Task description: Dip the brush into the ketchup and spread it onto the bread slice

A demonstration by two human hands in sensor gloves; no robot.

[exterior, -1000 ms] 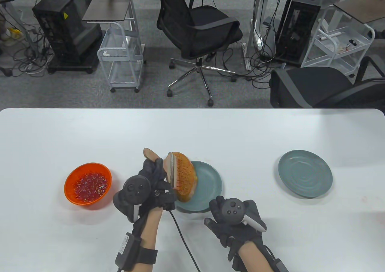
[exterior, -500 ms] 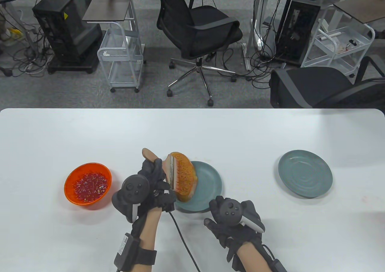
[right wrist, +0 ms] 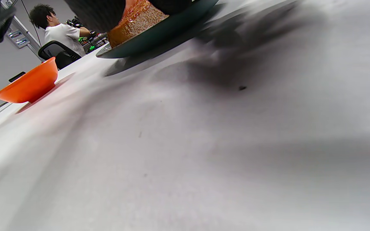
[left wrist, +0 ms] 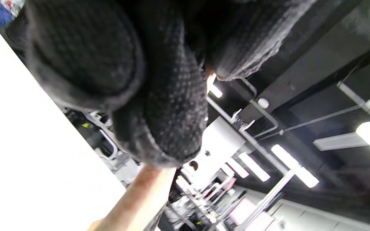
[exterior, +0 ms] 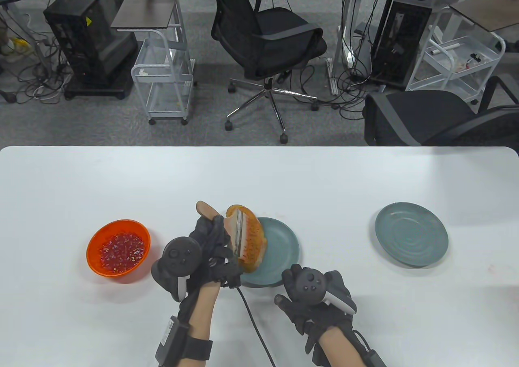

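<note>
My left hand (exterior: 213, 241) grips a brush (exterior: 238, 234) by its wooden handle and presses the bristles on a ketchup-coated bread slice (exterior: 256, 237). The slice lies tilted on the left part of a teal plate (exterior: 286, 247). An orange bowl of ketchup (exterior: 118, 247) stands left of the hand. My right hand (exterior: 312, 292) rests on the table at the plate's front edge; its finger pose is hidden. The left wrist view shows my gloved fingers (left wrist: 159, 96) around the handle (left wrist: 136, 199). The right wrist view shows the bread (right wrist: 136, 19), the plate (right wrist: 159, 35) and the bowl (right wrist: 27, 85).
A second teal plate (exterior: 411, 234) sits bare at the right of the white table (exterior: 365, 180). A black cable (exterior: 253, 322) trails from my left hand toward the front edge. Office chairs and carts stand beyond the far edge.
My left hand has shifted slightly right and turned the brush, sweeping the bristles further across the bread. The right hand has barely moved.
</note>
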